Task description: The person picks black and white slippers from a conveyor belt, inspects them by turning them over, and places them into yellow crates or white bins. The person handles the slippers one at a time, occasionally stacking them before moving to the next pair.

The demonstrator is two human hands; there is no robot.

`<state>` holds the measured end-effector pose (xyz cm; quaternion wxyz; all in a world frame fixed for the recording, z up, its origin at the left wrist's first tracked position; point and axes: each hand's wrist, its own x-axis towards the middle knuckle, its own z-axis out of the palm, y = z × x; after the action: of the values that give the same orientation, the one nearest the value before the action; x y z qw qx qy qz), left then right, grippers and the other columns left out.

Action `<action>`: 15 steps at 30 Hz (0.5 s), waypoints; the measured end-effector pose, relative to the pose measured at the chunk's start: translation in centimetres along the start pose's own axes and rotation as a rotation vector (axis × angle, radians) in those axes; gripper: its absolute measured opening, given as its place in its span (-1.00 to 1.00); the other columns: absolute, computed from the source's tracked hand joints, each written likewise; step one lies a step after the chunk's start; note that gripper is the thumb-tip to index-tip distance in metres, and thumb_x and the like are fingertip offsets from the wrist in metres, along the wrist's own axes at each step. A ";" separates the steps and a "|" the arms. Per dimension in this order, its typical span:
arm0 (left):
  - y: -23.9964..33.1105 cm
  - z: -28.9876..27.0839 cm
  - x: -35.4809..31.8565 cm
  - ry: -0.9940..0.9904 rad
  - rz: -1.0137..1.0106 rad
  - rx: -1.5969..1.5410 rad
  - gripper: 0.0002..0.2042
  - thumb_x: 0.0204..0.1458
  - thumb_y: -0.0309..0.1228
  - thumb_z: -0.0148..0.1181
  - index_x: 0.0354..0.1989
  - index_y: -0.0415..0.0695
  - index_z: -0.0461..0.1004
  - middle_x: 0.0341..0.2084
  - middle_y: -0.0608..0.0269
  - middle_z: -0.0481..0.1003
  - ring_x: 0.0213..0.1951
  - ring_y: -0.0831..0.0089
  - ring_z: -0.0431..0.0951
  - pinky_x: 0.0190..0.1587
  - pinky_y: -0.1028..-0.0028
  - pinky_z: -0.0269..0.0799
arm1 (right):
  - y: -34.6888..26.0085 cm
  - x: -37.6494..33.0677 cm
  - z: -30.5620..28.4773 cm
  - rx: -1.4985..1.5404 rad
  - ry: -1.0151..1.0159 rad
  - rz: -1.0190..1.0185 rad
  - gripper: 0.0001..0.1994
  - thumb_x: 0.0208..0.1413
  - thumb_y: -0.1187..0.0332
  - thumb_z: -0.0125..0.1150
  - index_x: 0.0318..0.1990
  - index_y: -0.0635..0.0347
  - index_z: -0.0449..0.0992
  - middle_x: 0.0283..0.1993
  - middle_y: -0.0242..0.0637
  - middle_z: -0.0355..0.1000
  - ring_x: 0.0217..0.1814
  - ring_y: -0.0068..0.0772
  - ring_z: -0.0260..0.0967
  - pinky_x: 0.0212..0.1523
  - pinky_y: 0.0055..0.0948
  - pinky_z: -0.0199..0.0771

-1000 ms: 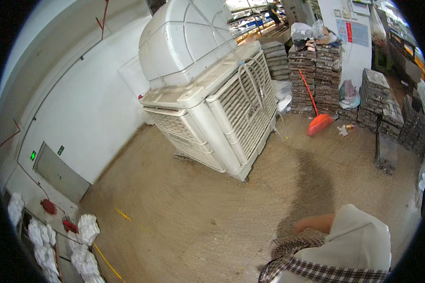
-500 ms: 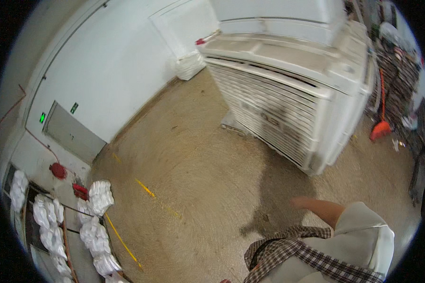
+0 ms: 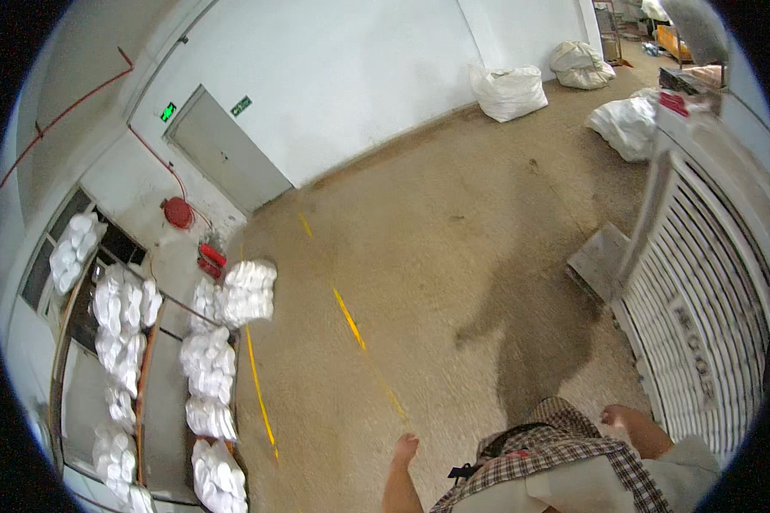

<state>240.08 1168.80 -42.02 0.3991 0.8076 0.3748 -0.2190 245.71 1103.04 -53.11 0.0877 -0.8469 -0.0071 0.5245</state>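
My left hand (image 3: 406,447) is over the concrete floor at the bottom centre, its fingers loosely curled with nothing visible in them. On the other side of my body, my right hand (image 3: 613,416) hangs near the slatted front of a large white air cooler (image 3: 697,316). Its fingers are small and blurred, so their shape is unclear. Neither hand touches anything I can see. A brown checked apron (image 3: 565,436) covers my front, over a light shirt.
Racks on the left hold stacked white bagged bundles (image 3: 210,363). Yellow lines (image 3: 348,318) mark the floor. A grey door (image 3: 231,158), a red hose reel (image 3: 178,213) and red extinguishers (image 3: 211,259) are beyond. White sacks (image 3: 509,92) sit along the far wall.
My view has turned right, and the air cooler now stands at the right edge. More white sacks show at the back. My left hand has come into view; my right arm is lower.
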 end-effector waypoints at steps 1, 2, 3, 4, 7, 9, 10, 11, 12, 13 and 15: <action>5.4 -0.9 4.3 -0.029 0.049 -0.040 -0.63 0.09 -0.31 0.09 0.07 -0.15 0.39 -0.17 0.08 0.53 -0.13 0.22 0.52 -0.08 0.31 0.42 | 0.9 1.9 -1.1 0.039 -0.015 0.032 -0.64 0.18 0.12 0.07 0.05 0.09 0.42 0.10 -0.21 0.37 0.09 -0.13 0.32 0.09 -0.11 0.30; 9.9 -1.5 7.7 -0.026 0.087 0.089 -0.64 0.09 -0.31 0.09 0.07 -0.14 0.39 -0.16 0.09 0.52 -0.13 0.24 0.52 -0.08 0.32 0.42 | 1.8 3.4 -2.4 0.066 -0.029 0.069 -0.63 0.19 0.12 0.06 0.06 0.10 0.40 0.11 -0.20 0.35 0.10 -0.13 0.31 0.09 -0.11 0.30; 14.8 -1.7 11.8 -0.033 0.163 0.211 -0.64 0.10 -0.31 0.08 0.07 -0.12 0.39 -0.15 0.10 0.52 -0.13 0.26 0.51 -0.08 0.33 0.42 | 2.2 5.0 -3.8 0.098 -0.044 0.098 -0.62 0.19 0.13 0.04 0.08 0.12 0.39 0.12 -0.18 0.34 0.11 -0.13 0.30 0.10 -0.11 0.29; 19.9 -1.5 16.0 -0.068 0.205 0.346 -0.65 0.10 -0.31 0.07 0.07 -0.11 0.40 -0.15 0.11 0.52 -0.12 0.27 0.51 -0.09 0.35 0.42 | 2.0 6.5 -5.3 0.122 -0.060 0.126 -0.61 0.20 0.13 0.03 0.09 0.13 0.37 0.13 -0.17 0.33 0.12 -0.13 0.29 0.10 -0.11 0.29; 31.4 -0.4 24.8 -0.105 0.173 0.515 -0.61 0.12 -0.30 0.06 0.10 -0.17 0.35 -0.07 0.10 0.48 -0.08 0.30 0.49 -0.03 0.37 0.40 | -0.2 11.4 -12.8 0.202 -0.080 0.135 -0.59 0.22 0.15 -0.02 0.13 0.17 0.31 0.17 -0.14 0.28 0.16 -0.13 0.26 0.12 -0.11 0.28; 35.0 -1.1 27.7 -0.190 0.088 0.285 -0.58 0.10 -0.29 0.09 0.09 -0.25 0.32 -0.07 0.08 0.47 -0.10 0.31 0.49 -0.05 0.36 0.41 | -2.7 14.8 -21.4 0.242 -0.034 0.115 -0.58 0.23 0.16 -0.05 0.16 0.20 0.27 0.19 -0.12 0.26 0.19 -0.13 0.24 0.13 -0.11 0.27; 36.2 -2.0 29.0 -0.202 0.132 0.322 -0.58 0.10 -0.28 0.09 0.08 -0.24 0.32 -0.08 0.08 0.47 -0.10 0.31 0.49 -0.06 0.35 0.41 | -4.4 16.5 -26.9 0.260 0.015 0.103 -0.57 0.24 0.16 -0.06 0.17 0.22 0.25 0.21 -0.11 0.24 0.20 -0.12 0.23 0.13 -0.11 0.26; 38.1 -2.4 30.7 -0.221 0.149 0.343 -0.58 0.10 -0.28 0.09 0.08 -0.24 0.32 -0.08 0.08 0.48 -0.11 0.30 0.49 -0.06 0.35 0.41 | -6.4 18.0 -33.1 0.282 0.069 0.082 -0.56 0.25 0.17 -0.08 0.18 0.23 0.23 0.22 -0.10 0.23 0.21 -0.12 0.22 0.14 -0.11 0.26; 40.4 -2.5 32.9 -0.243 0.164 0.368 -0.58 0.10 -0.28 0.09 0.08 -0.24 0.32 -0.08 0.07 0.48 -0.11 0.30 0.49 -0.07 0.34 0.41 | -8.6 20.0 -39.4 0.324 0.146 0.044 -0.55 0.25 0.17 -0.09 0.20 0.25 0.21 0.23 -0.09 0.22 0.22 -0.12 0.21 0.14 -0.11 0.26; 43.0 -2.5 34.7 -0.260 0.180 0.380 -0.58 0.10 -0.28 0.09 0.08 -0.24 0.32 -0.09 0.07 0.48 -0.11 0.30 0.49 -0.07 0.34 0.41 | -10.8 21.2 -46.0 0.365 0.212 -0.010 -0.54 0.26 0.18 -0.11 0.21 0.26 0.19 0.24 -0.08 0.20 0.23 -0.12 0.20 0.14 -0.11 0.25; 49.0 -1.5 39.2 -0.296 0.204 0.379 -0.58 0.10 -0.27 0.09 0.08 -0.24 0.32 -0.09 0.07 0.48 -0.12 0.29 0.49 -0.09 0.33 0.41 | -15.3 23.7 -58.9 0.429 0.297 -0.163 -0.53 0.27 0.19 -0.14 0.24 0.29 0.15 0.27 -0.06 0.18 0.26 -0.12 0.18 0.15 -0.11 0.24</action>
<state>302.86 1167.30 -43.19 0.3111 0.8607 0.1811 -0.3599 309.98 1112.20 -46.15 0.3073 -0.8732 0.0489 0.3751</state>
